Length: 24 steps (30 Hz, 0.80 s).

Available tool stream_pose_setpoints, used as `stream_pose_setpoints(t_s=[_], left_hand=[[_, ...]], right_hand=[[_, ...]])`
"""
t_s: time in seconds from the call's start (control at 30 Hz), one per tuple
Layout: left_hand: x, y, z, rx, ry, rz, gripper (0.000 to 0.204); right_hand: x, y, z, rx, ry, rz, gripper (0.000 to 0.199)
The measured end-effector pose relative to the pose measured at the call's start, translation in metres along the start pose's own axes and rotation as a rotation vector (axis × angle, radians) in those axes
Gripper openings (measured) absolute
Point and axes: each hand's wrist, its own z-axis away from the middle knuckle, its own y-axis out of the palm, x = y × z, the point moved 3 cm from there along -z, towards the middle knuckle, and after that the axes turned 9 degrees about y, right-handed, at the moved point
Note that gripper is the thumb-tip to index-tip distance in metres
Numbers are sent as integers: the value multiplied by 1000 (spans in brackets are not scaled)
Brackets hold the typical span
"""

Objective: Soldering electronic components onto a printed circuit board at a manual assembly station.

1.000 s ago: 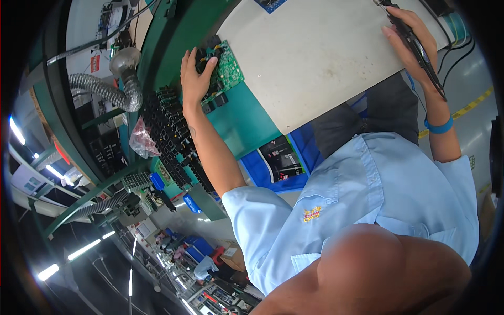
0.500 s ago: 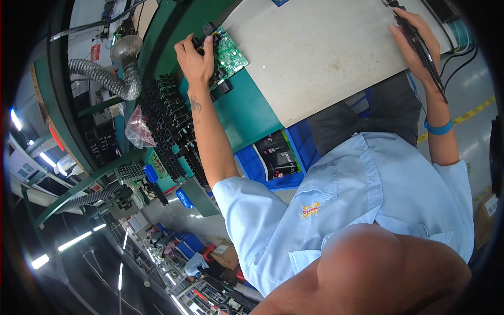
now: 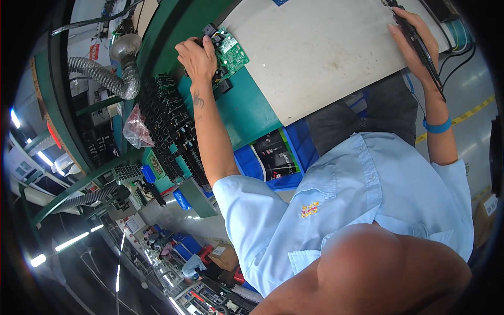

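My left hand (image 3: pixel 199 60) is closed at the left edge of a green circuit board (image 3: pixel 236 56), with its fingers curled down and the thumb up along the black parts. Black blocky components (image 3: pixel 211 30) stick out past the board's edge. The board is at the left border of a pale work mat, over a green table surface. Off to the far right, my right hand (image 3: pixel 422 50) is wrapped round a long, slim black tool (image 3: pixel 415 39). Its metal end points up and away, and its tapered tail runs down along my wrist. My left fingertips are partly hidden.
A pale mat (image 3: pixel 325 58) covers much of the bench. Rows of black components (image 3: pixel 170 115) stand beside my left forearm, near a clear plastic bag (image 3: pixel 138 128). A flexible metal duct (image 3: pixel 100 72) hangs at the left. Below the bench edge sits a blue bin (image 3: pixel 249 163). Black cables (image 3: pixel 459 65) run at the right.
My left hand has shifted slightly toward me and to the right at the board's edge, and the board sits slightly differently. My right hand with the black tool has hardly moved.
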Motion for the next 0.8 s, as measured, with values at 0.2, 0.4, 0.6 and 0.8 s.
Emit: stream_pose_setpoints(t_s=[0.2, 0.4, 0.6, 0.8], left_hand=[[-1, -20, 11, -35, 106, -93, 51], [-38, -66, 23, 14, 101, -150, 47], [-53, -101, 58, 37, 287, -20, 38], [-64, -84, 105, -121, 283, -166, 34]], right_hand=[[5, 0, -3, -8, -22, 11, 36], [1, 2, -1, -28, -22, -19, 37], [-8, 4, 0, -30, -26, -11, 37], [-3, 5, 2, -24, -20, -29, 37]])
